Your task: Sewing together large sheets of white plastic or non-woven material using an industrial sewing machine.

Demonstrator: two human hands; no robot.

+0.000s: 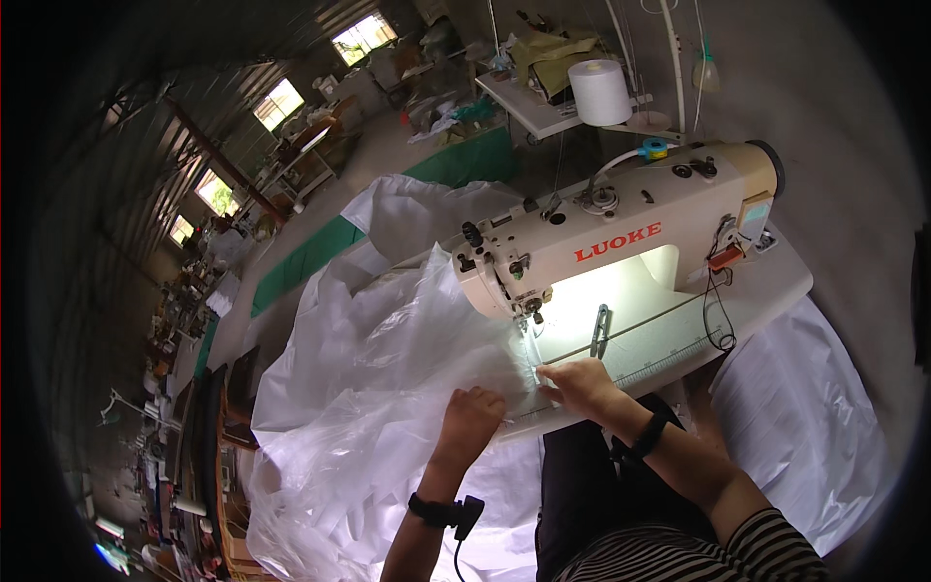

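Observation:
A beige sewing machine (611,228) stands on a pale table, its lamp lighting the needle area. White translucent sheeting (388,330) spreads over the table's left part and hangs down in folds. My left hand (472,419) is closed on the sheeting near the table's front edge. Just in front of the needle, my right hand (580,385) pinches the sheeting's edge, which runs up to the presser foot (531,317). Behind the right hand, a pair of small grey thread snips (601,328) lies on the machine bed. The fingertips of my left hand are partly hidden.
A white thread cone (599,93) stands behind the machine. More white sheeting (800,417) hangs at the right, beside my legs. A dark cord (716,325) dangles over the table's right part. Green strips (308,264) lie on the floor beyond.

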